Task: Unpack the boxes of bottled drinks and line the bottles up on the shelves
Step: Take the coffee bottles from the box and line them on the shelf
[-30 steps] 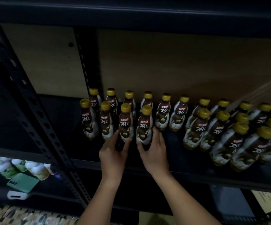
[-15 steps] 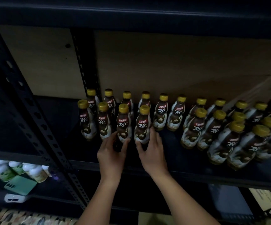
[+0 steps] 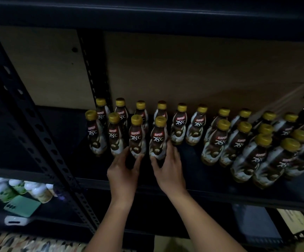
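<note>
Your left hand [image 3: 123,176] grips one bottle [image 3: 137,137], your right hand [image 3: 169,171] another [image 3: 158,140], labels reading "KOPIKO 78°C", near the shelf's [image 3: 211,190] front edge.

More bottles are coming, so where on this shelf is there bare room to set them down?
Bare shelf lies in front of the two back-row bottles, between the right hand and the right-hand cluster. More lies left of the leftmost bottle, up to the slotted post. The right end is crowded.
</note>
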`<act>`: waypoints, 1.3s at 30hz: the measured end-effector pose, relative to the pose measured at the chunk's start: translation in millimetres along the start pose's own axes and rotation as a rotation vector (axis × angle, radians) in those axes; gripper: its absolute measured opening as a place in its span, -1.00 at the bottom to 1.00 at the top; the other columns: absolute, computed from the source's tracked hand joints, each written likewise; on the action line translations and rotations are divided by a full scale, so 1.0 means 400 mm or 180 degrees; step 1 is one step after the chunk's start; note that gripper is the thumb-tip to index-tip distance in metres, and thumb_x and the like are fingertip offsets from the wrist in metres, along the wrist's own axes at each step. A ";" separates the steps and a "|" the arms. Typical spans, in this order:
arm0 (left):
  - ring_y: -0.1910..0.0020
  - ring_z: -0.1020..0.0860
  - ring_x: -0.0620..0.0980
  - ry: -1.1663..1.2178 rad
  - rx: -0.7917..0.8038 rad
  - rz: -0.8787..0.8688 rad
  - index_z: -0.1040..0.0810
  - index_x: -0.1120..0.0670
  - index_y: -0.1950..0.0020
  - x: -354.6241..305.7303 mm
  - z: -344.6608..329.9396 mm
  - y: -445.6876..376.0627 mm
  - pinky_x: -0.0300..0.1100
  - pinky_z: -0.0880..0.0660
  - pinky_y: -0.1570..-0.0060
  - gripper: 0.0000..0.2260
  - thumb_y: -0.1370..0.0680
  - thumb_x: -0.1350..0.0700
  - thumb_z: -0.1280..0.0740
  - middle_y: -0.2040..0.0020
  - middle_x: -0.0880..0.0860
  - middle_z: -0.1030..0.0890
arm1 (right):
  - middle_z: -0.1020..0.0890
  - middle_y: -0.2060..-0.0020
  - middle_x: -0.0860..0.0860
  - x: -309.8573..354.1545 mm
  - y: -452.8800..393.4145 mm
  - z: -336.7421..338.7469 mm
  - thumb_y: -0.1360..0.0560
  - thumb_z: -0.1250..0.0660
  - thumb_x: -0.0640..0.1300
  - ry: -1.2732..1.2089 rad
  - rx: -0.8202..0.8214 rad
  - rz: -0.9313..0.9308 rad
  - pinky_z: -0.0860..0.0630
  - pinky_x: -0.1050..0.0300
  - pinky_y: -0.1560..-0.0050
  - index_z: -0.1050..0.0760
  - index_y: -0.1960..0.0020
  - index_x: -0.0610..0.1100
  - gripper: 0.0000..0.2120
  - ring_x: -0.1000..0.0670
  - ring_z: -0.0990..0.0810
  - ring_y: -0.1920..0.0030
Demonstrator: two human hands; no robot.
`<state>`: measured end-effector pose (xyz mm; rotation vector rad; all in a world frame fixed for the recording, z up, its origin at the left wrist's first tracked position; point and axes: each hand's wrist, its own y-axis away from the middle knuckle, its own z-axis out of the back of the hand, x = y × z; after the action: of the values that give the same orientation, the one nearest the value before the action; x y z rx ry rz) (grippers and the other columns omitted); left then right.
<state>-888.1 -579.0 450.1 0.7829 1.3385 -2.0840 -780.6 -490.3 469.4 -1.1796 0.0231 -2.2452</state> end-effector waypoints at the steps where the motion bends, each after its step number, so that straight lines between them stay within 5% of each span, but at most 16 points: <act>1: -0.09 -0.65 -0.18 0.0008 -0.0023 -0.0018 -0.67 0.16 -0.23 -0.007 0.003 0.001 -0.27 -0.58 -0.13 -0.62 -0.47 0.03 -0.58 -0.12 -0.03 -0.69 | -0.21 -0.54 -0.02 0.000 -0.001 0.001 -0.60 -0.33 0.06 -0.0033 -0.0011 0.0003 -0.19 0.13 -0.44 0.03 -0.64 -0.02 -0.22 -0.03 -0.17 -0.54; 6: 0.00 -0.66 -0.12 0.0162 -0.0162 0.0165 -0.65 0.13 -0.20 -0.013 0.014 0.013 -0.19 -0.62 -0.04 -0.66 -0.48 0.07 -0.58 -0.03 -0.01 -0.68 | -0.25 -0.50 0.04 -0.027 0.017 0.036 -0.54 -0.42 0.04 -0.0429 -0.0019 -0.0122 -0.37 0.02 -0.45 0.04 -0.64 0.09 -0.15 0.01 -0.29 -0.48; 9: 0.13 -0.65 -0.02 0.0263 -0.0413 0.0412 -0.61 0.11 -0.11 -0.018 0.016 0.027 -0.06 -0.62 0.05 -0.76 -0.52 0.07 -0.53 0.10 0.00 -0.63 | -0.42 -0.32 0.06 -0.062 0.047 0.087 -0.54 -0.45 -0.06 -0.0359 -0.0188 -0.0170 -0.46 0.31 -0.25 -0.19 -0.58 0.03 -0.29 0.15 -0.46 -0.23; 12: 0.23 -0.59 -0.10 0.0478 -0.0333 0.0326 -0.57 0.07 -0.01 -0.063 -0.002 0.068 -0.35 -0.50 0.10 -0.85 -0.54 0.09 -0.49 0.23 -0.02 -0.57 | -0.47 -0.14 0.11 -0.118 0.080 0.149 -0.54 -0.45 -0.10 -0.0188 -0.0395 -0.0007 -0.44 0.46 -0.09 -0.38 -0.46 0.01 -0.48 0.23 -0.47 -0.06; 15: 0.25 -0.60 -0.16 0.0648 0.0302 0.0242 -0.58 0.03 0.02 -0.133 -0.064 0.110 -0.45 -0.44 0.16 -0.87 -0.52 0.09 -0.50 0.27 -0.09 -0.59 | -0.48 -0.04 0.08 -0.184 0.100 0.230 -0.51 -0.46 -0.24 0.0100 -0.1022 0.0377 -0.51 0.27 -0.04 -0.51 -0.28 -0.07 -0.64 0.19 -0.48 0.04; 19: 0.21 -0.62 -0.18 0.0750 0.1126 0.0251 -0.58 -0.02 -0.06 -0.218 -0.192 0.130 -0.27 -0.55 0.12 -0.81 -0.51 0.04 -0.52 0.26 -0.11 -0.62 | -0.31 -0.21 -0.05 -0.239 0.113 0.329 -0.42 -0.51 -0.35 0.0338 -0.2023 0.0785 -0.33 0.40 -0.31 -0.49 -0.22 -0.20 -0.59 0.02 -0.38 -0.22; 21: 0.06 -0.60 -0.24 0.0774 0.1297 0.0312 -0.55 -0.03 -0.18 -0.259 -0.247 0.137 -0.31 -0.53 -0.02 -0.69 -0.50 0.00 -0.54 0.09 -0.13 -0.63 | -0.29 -0.24 -0.19 -0.256 0.108 0.360 -0.39 -0.53 -0.33 0.0463 -0.2258 0.0890 -0.27 0.28 -0.42 -0.42 -0.27 -0.17 -0.48 -0.04 -0.29 -0.32; 24: -0.22 -0.45 -0.29 0.0860 0.1369 0.0285 -0.43 0.02 -0.41 -0.317 -0.309 0.149 -0.57 -0.32 -0.19 -0.44 -0.48 -0.01 -0.56 -0.23 -0.10 -0.51 | -0.25 -0.36 -0.22 -0.286 0.093 0.394 -0.38 -0.56 -0.26 0.0809 -0.2303 0.1009 -0.27 -0.22 -0.43 -0.32 -0.35 -0.09 -0.35 -0.22 -0.26 -0.42; 30: -0.40 -0.39 -0.29 0.1195 0.1406 0.0073 -0.32 -0.03 -0.50 -0.357 -0.352 0.134 -0.48 -0.34 -0.31 -0.38 -0.52 0.05 -0.52 -0.40 -0.09 -0.44 | -0.24 -0.54 -0.25 -0.289 0.079 0.412 -0.43 -0.53 -0.09 0.1647 -0.2067 0.0920 0.06 -0.18 -0.49 -0.19 -0.45 0.00 -0.27 -0.26 -0.13 -0.56; 39: -0.36 -0.36 -0.40 0.0904 0.1271 0.0064 -0.32 0.02 -0.55 -0.355 -0.358 0.146 -0.54 -0.29 -0.28 -0.46 -0.60 0.14 -0.42 -0.38 -0.11 -0.44 | -0.36 -0.49 -0.14 -0.309 0.065 0.407 -0.48 -0.48 -0.07 0.1753 -0.2122 0.0790 -0.02 -0.27 -0.48 -0.30 -0.43 0.02 -0.40 -0.15 -0.15 -0.56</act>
<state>-723.3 -449.8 467.5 1.2944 1.0500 -2.3219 -591.8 -407.8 468.6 -0.7446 1.1387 -2.3192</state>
